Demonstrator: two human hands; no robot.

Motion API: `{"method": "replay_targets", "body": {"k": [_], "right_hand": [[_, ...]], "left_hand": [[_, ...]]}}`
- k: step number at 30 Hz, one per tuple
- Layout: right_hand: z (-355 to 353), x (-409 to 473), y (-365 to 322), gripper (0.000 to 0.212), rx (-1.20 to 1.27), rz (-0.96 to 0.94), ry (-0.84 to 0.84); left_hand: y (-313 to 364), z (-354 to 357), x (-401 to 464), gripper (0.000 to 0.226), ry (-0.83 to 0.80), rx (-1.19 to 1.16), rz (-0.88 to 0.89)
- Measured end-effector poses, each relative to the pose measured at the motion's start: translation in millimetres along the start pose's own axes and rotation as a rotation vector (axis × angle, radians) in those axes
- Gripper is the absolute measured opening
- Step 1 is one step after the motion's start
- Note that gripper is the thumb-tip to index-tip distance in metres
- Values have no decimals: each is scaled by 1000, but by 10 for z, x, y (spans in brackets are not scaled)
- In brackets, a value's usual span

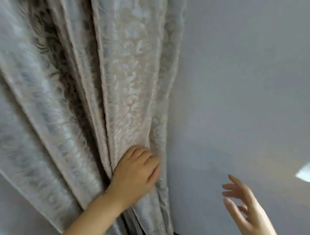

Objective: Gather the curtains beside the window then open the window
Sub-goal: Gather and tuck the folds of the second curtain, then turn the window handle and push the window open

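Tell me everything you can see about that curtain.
The curtain is a pale beige-grey fabric with a woven swirling pattern that looks slightly shiny. It hangs in deep folds, bunched together toward the bottom beside a plain wall. The left hand presses on the gathered folds, fingers curled over an edge. The right hand is open, not touching it.

Home room: patterned curtains (124, 93), plain wall (251, 66)

I see two bare hands, nothing worn on either. My left hand (135, 171) shows with its forearm uncovered all the way to the frame edge: no sleeve, watch or bracelet. My right hand (245, 211) shows slim fingers with short plain nails, no rings; its wrist is cut off by the frame.
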State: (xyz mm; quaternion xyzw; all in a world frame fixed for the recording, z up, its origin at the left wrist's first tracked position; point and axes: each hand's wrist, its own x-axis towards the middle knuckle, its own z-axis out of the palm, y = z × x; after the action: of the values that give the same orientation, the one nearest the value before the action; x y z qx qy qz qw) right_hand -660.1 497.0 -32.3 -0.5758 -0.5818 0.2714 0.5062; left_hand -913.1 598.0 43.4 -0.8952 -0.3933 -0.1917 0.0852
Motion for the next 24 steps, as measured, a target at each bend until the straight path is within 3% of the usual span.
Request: {"method": "replay_targets", "body": {"k": [3, 6, 14, 24], "right_hand": [[-229, -904, 228, 47, -4, 233, 181], [-327, -1619, 216, 39, 0, 419, 379], [-484, -3105, 50, 55, 28, 703, 778], [-1157, -4506, 109, 58, 47, 853, 1033]], "left_hand": [[390, 356, -473, 35, -66, -478, -129], [770, 648, -884, 40, -115, -774, -217], [1361, 931, -1396, 41, -443, -852, -100], [2776, 826, -1768, 34, -535, -1259, -292]]}}
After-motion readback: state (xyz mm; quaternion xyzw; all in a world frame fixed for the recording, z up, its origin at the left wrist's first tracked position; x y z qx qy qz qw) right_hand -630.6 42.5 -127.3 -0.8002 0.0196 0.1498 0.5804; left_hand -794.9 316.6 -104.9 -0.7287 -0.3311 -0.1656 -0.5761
